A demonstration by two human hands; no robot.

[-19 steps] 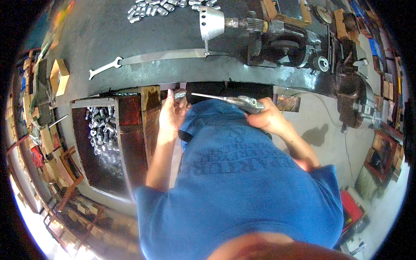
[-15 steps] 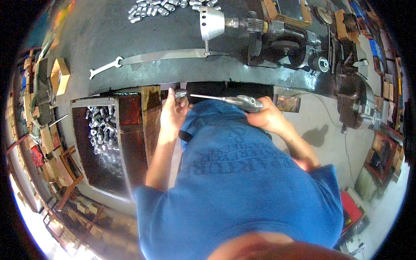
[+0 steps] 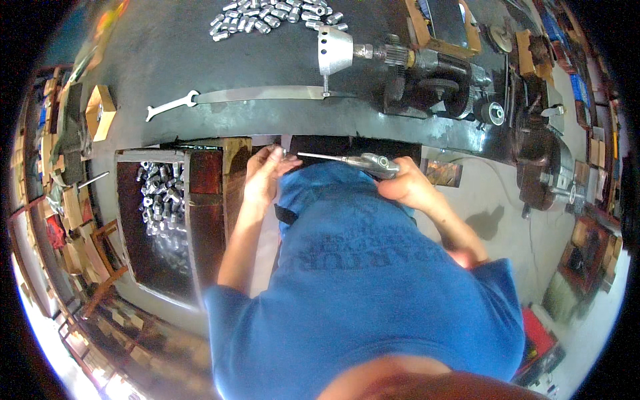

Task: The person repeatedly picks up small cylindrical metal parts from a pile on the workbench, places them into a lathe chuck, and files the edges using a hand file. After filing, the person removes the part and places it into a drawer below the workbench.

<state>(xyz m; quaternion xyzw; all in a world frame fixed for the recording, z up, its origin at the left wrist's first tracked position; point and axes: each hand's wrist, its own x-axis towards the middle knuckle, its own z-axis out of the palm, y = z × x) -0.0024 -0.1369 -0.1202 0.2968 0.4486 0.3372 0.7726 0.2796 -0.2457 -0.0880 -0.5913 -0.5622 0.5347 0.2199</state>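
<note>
My left hand is closed around a small silver metal fitting, mostly hidden by the fingers. My right hand grips the body of a silver air blow gun. Its long thin nozzle points left at the fitting, with a small gap that I cannot judge exactly. Both hands are in front of the bench edge, above my lap. Left of my left arm is an open drawer with many similar fittings inside.
On the dark bench lie a pile of fittings, a wrench and a flat metal strip. A geared machine with a silver cone stands right of them. A wooden block sits at the left edge.
The fitting in my left hand is now more covered by the fingers. The blow gun remains in my right hand. The whole view has shifted slightly.
</note>
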